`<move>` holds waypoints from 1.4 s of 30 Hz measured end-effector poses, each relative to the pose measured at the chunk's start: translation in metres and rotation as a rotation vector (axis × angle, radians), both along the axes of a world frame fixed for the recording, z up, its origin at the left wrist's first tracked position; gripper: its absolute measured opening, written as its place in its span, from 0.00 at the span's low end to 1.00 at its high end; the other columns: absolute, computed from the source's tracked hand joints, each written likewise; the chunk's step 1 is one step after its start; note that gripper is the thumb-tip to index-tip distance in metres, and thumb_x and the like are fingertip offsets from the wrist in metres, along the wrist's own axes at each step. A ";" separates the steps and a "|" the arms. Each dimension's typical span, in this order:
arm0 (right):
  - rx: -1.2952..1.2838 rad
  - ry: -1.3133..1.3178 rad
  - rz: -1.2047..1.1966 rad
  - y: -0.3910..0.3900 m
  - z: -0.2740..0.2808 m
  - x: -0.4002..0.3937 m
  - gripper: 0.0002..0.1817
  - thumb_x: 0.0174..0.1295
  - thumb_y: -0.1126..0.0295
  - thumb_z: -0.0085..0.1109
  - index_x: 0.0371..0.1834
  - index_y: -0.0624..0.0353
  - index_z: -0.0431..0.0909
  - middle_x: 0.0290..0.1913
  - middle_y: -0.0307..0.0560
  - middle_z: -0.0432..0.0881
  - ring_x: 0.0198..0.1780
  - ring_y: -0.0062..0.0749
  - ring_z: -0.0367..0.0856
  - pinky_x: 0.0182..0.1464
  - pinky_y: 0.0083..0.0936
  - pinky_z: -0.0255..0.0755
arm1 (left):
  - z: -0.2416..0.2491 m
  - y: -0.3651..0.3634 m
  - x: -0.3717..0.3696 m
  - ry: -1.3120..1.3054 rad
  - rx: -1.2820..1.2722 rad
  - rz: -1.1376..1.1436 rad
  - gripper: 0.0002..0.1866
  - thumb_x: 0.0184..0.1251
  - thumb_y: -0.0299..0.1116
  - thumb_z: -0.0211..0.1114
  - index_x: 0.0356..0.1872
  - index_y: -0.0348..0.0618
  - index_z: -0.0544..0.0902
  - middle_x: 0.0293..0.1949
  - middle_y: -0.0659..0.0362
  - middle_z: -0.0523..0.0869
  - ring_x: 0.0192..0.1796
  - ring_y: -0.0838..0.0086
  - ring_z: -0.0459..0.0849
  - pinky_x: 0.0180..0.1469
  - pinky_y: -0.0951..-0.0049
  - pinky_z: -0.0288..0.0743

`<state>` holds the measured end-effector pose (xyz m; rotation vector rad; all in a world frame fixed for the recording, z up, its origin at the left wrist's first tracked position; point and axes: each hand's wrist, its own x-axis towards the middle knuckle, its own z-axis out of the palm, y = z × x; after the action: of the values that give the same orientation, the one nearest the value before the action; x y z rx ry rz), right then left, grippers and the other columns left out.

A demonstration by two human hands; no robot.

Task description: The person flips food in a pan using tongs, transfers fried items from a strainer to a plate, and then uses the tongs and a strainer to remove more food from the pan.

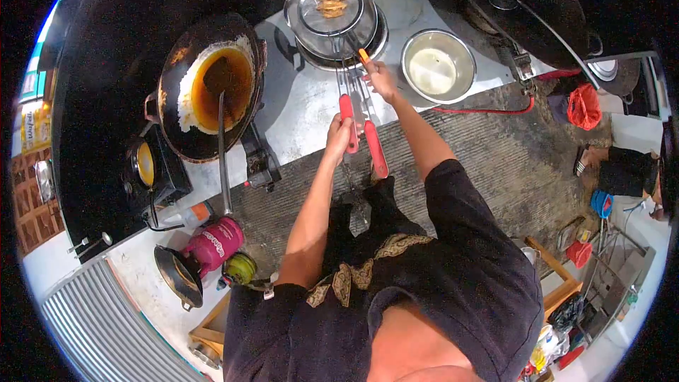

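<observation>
My left hand (339, 140) is closed around a red handle (347, 122) at the counter's front edge. A second red handle (376, 148) sticks out just right of it; both lead by metal rods toward a large round strainer (297, 18). My right hand (382, 81) grips the orange-tipped handle (363, 55) of a smaller strainer (353, 14). Golden-brown fried pieces (331, 6) lie in the smaller strainer, which is above the large one. A metal bowl or pot (382, 35) is partly hidden underneath.
A steel pot (438, 64) with pale liquid stands right of my hands. On the left is a big wok (173, 74) of brown oil with a ladle (223, 148) in it. Another wok (544, 7) is at upper right. Pink gas cylinder (218, 242) at lower left; a person's leg (601, 155) at right.
</observation>
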<state>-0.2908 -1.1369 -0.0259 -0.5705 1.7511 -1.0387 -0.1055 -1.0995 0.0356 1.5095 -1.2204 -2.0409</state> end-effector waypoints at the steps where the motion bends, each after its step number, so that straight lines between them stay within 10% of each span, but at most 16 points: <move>1: 0.007 -0.063 0.004 0.001 0.002 0.000 0.37 0.56 0.36 0.36 0.55 0.58 0.64 0.37 0.49 0.79 0.34 0.28 0.76 0.33 0.27 0.70 | -0.007 -0.003 0.002 -0.002 -0.021 -0.071 0.14 0.61 0.35 0.50 0.44 0.39 0.68 0.31 0.56 0.79 0.27 0.74 0.78 0.28 0.74 0.75; 10: 0.071 -0.142 0.102 0.001 0.014 -0.007 0.42 0.51 0.30 0.36 0.53 0.57 0.67 0.39 0.47 0.77 0.36 0.30 0.75 0.38 0.31 0.69 | -0.046 0.008 -0.004 0.057 -0.018 0.067 0.10 0.57 0.27 0.55 0.40 0.37 0.68 0.28 0.59 0.77 0.24 0.78 0.77 0.24 0.78 0.74; 17: -0.037 -0.049 0.045 0.008 0.011 -0.001 0.40 0.53 0.35 0.44 0.52 0.64 0.69 0.35 0.49 0.79 0.26 0.22 0.76 0.20 0.19 0.67 | -0.024 0.014 -0.015 -0.201 -0.335 0.193 0.09 0.54 0.24 0.57 0.35 0.39 0.68 0.17 0.62 0.74 0.14 0.81 0.70 0.15 0.79 0.66; 20: -0.122 0.216 -0.113 0.004 -0.019 -0.010 0.38 0.56 0.38 0.42 0.54 0.66 0.67 0.43 0.60 0.77 0.46 0.48 0.76 0.47 0.33 0.69 | -0.001 0.021 -0.017 -0.029 -0.312 0.229 0.08 0.55 0.24 0.57 0.34 0.39 0.68 0.15 0.64 0.71 0.12 0.82 0.68 0.12 0.79 0.61; 24: -0.154 0.269 -0.424 0.045 0.000 -0.008 0.33 0.61 0.44 0.38 0.53 0.65 0.68 0.47 0.63 0.74 0.52 0.53 0.71 0.54 0.35 0.62 | 0.045 0.032 -0.011 -0.103 -0.432 0.165 0.08 0.57 0.26 0.58 0.32 0.39 0.67 0.14 0.64 0.71 0.12 0.83 0.68 0.12 0.79 0.60; 29: -0.117 0.183 -0.588 0.163 -0.019 -0.017 0.27 0.62 0.50 0.44 0.49 0.67 0.70 0.47 0.55 0.76 0.50 0.38 0.74 0.50 0.27 0.66 | 0.074 0.040 -0.002 -0.147 -0.424 -0.052 0.08 0.58 0.27 0.58 0.33 0.39 0.67 0.13 0.64 0.71 0.11 0.83 0.68 0.11 0.79 0.60; 33: -0.030 -0.053 -0.549 0.254 -0.017 -0.017 0.19 0.63 0.53 0.46 0.41 0.60 0.72 0.30 0.36 0.74 0.28 0.16 0.70 0.26 0.16 0.67 | 0.088 0.060 -0.009 -0.056 -0.215 -0.124 0.08 0.58 0.27 0.58 0.34 0.39 0.68 0.15 0.64 0.72 0.11 0.83 0.67 0.11 0.81 0.60; 42: 0.028 -0.098 -0.537 0.304 -0.054 0.003 0.19 0.61 0.53 0.49 0.44 0.57 0.73 0.31 0.36 0.76 0.27 0.19 0.73 0.27 0.19 0.69 | 0.044 0.107 -0.006 -0.149 -0.378 -0.275 0.09 0.58 0.28 0.59 0.37 0.39 0.69 0.19 0.61 0.76 0.12 0.83 0.68 0.12 0.81 0.61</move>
<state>-0.2875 -0.8325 -0.0803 -0.0193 1.8718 -1.3771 -0.1120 -0.9922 0.0800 1.3890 -1.8415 -1.7363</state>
